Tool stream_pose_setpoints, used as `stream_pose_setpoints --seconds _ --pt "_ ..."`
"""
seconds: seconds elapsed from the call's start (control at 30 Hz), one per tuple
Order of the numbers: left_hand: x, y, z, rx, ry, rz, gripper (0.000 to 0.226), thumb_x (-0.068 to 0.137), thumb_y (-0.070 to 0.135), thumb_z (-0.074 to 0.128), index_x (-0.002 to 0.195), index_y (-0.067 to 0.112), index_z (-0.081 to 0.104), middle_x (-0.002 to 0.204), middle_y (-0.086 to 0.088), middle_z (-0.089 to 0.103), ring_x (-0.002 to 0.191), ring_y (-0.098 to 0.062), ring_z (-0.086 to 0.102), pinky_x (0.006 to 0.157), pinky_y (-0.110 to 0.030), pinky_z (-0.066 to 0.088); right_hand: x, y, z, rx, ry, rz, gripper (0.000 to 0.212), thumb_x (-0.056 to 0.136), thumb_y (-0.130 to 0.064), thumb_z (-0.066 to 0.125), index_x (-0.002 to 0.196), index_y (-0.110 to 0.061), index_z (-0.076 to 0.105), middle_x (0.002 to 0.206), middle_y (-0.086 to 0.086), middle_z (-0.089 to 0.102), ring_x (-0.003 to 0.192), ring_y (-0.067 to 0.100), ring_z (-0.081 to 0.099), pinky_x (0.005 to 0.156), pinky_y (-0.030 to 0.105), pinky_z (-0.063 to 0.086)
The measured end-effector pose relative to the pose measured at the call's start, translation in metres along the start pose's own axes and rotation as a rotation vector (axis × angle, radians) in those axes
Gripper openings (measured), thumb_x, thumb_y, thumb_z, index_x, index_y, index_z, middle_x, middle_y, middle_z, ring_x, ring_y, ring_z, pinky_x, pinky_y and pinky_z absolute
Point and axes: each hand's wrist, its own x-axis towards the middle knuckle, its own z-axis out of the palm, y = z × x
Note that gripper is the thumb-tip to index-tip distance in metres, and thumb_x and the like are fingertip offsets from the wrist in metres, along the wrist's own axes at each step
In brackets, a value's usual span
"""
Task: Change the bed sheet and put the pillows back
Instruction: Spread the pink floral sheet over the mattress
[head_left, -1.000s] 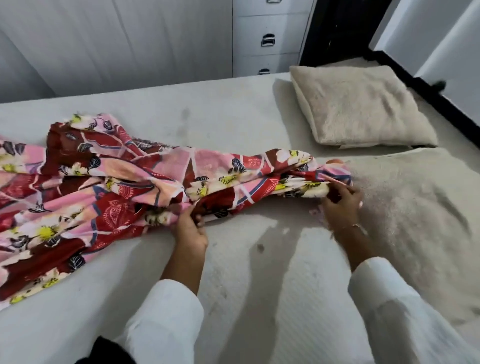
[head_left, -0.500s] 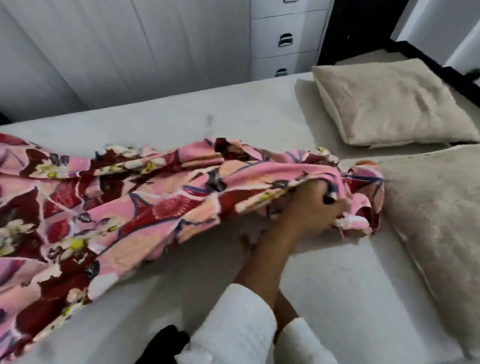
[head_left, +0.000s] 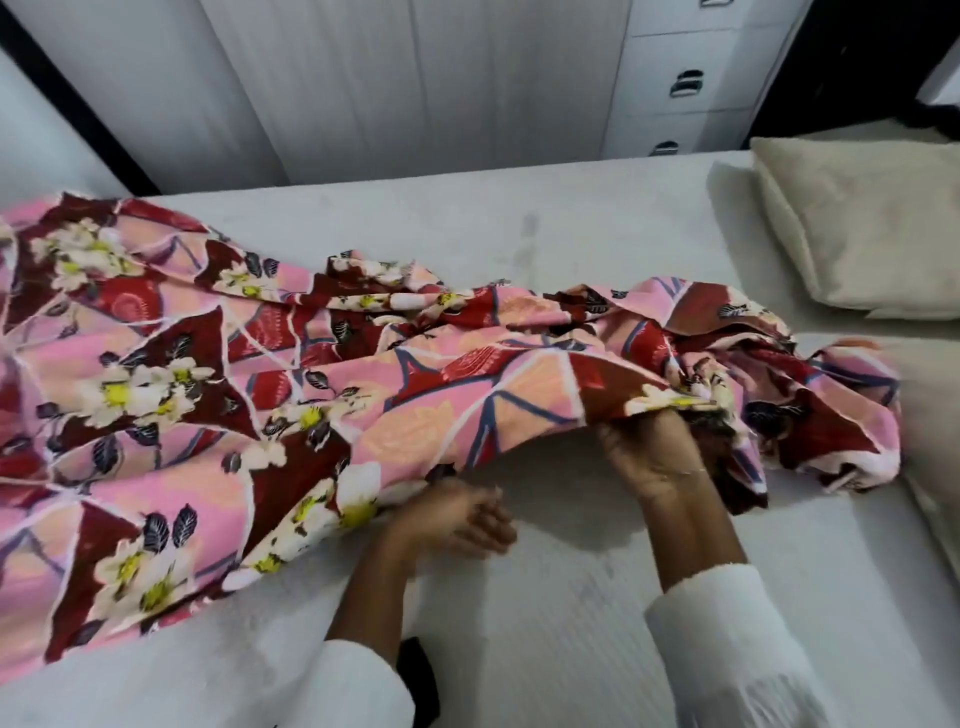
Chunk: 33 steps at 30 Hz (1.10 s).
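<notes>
The floral sheet lay bunched across the middle and left of the frame on the bare mattress. Looked light and floppy, so best grabbed by an edge or corner. Right hand was tucked under a fold, gripping it. Left hand blurred, fingers loose at the hem. Beige pillow upper right.

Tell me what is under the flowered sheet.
Under the flowered sheet lies the bare mattress. The right hand reaches beneath its bunched end; its fingers are covered, so the grip cannot be seen.
</notes>
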Motion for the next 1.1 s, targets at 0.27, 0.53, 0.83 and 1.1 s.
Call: stream_pose_setpoints --seconds 0.27,0.53,0.83,1.1 --pt "-0.004 -0.048 -0.058 -1.264 0.245 0.571 0.029 0.067 0.035 0.069 0.089 0.017 0.076 0.102 -0.005 0.071 0.087 -0.023 0.07 0.08 -0.046 0.053 -0.041 0.101 0.002 0.203 0.126 0.135 0.042 0.053 -0.049 0.079 0.078 -0.015 0.077 0.091 0.009 0.073 0.083 0.023 0.07 0.084 0.046 0.05" --pt "-0.025 -0.043 -0.065 -0.958 0.544 0.438 0.031 0.094 0.006 0.04 0.12 0.019 0.051 0.102 0.001 0.061 0.084 -0.01 0.057 0.077 -0.025 0.046 -0.064 0.131 -0.009 0.412 0.016 0.008 0.065 0.008 -0.002 0.085 0.071 -0.012 0.074 0.079 0.006 0.072 0.071 0.02 0.07 0.068 0.033 0.056" --pt "-0.066 -0.099 -0.093 -0.48 0.688 0.422 0.012 0.086 0.015 0.062 0.095 0.008 0.065 0.091 -0.008 0.066 0.085 -0.021 0.061 0.077 -0.029 0.052 -0.081 0.218 0.065 -0.378 -0.044 0.344 0.018 0.09 0.0 0.049 0.102 0.0 0.063 0.089 0.013 0.067 0.082 0.022 0.063 0.078 0.032 0.053" --pt "-0.081 -0.115 -0.098 -0.746 0.572 0.342 0.047 0.097 0.006 0.042 0.142 0.016 0.031 0.117 -0.009 0.052 0.104 -0.022 0.049 0.084 -0.034 0.046 -0.086 0.164 0.088 -0.497 0.21 -0.15 0.027 0.091 -0.002 0.043 0.069 -0.013 0.056 0.078 0.012 0.067 0.057 0.012 0.06 0.051 0.026 0.049"
